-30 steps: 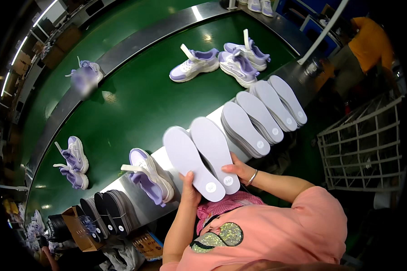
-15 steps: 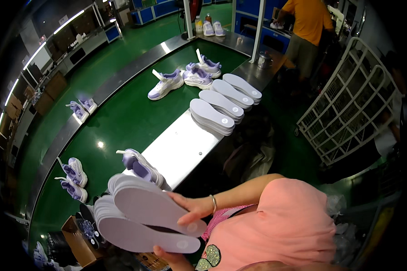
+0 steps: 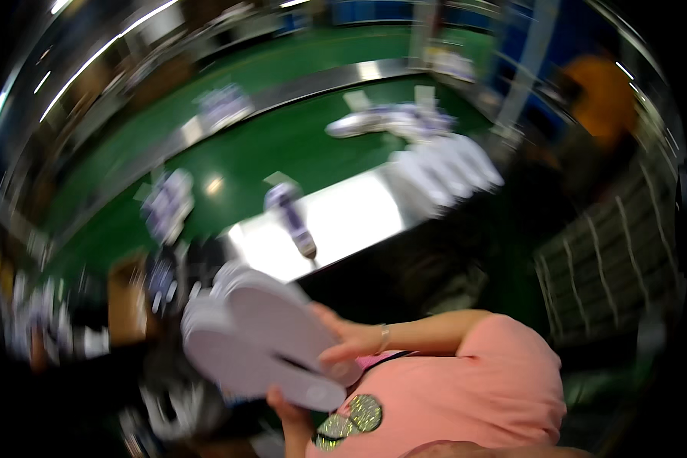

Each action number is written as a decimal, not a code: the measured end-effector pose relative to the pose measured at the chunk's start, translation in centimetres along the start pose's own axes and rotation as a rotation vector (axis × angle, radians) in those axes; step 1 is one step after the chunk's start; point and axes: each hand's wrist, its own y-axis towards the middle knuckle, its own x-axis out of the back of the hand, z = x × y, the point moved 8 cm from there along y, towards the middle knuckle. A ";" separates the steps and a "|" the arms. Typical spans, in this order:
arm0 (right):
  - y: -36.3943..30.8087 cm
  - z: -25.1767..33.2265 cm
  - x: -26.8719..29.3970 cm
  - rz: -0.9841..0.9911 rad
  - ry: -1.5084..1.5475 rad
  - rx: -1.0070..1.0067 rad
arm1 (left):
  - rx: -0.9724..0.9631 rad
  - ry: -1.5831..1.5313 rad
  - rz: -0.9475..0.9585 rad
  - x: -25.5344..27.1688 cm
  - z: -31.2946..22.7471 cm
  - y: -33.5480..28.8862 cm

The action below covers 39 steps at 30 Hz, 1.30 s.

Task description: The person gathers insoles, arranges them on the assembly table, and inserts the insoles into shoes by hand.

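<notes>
Two thick stacks of pale insoles, an upper stack (image 3: 275, 309) and a lower stack (image 3: 233, 359), lie side by side in front of me, toes pointing away to the left. My right hand (image 3: 342, 336), with a bracelet at the wrist, is closed around the heel half of the upper stack, thumb on top. From below, my left hand (image 3: 288, 411) grips the lower stack near its heel, most of its fingers hidden underneath. Past the stacks, a purple and white shoe (image 3: 288, 214) stands on the bright metal plate (image 3: 351, 229).
More insole stacks (image 3: 446, 172) sit at the plate's far end, beside several purple and white shoes (image 3: 393, 120) on the green worktop (image 3: 259, 156). A brown carton (image 3: 127, 301) stands at left. At right are a wire rack (image 3: 607, 267) and a person in orange (image 3: 603, 103).
My view has swung left and blurred, so the bench and shoes appear shifted right. Both hands keep hold of the insole stacks, which look much the same.
</notes>
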 end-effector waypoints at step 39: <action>7.1 2.3 -52.5 1.225 0.362 -0.345 | -0.951 -0.472 -0.765 27.0 -18.1 -35.1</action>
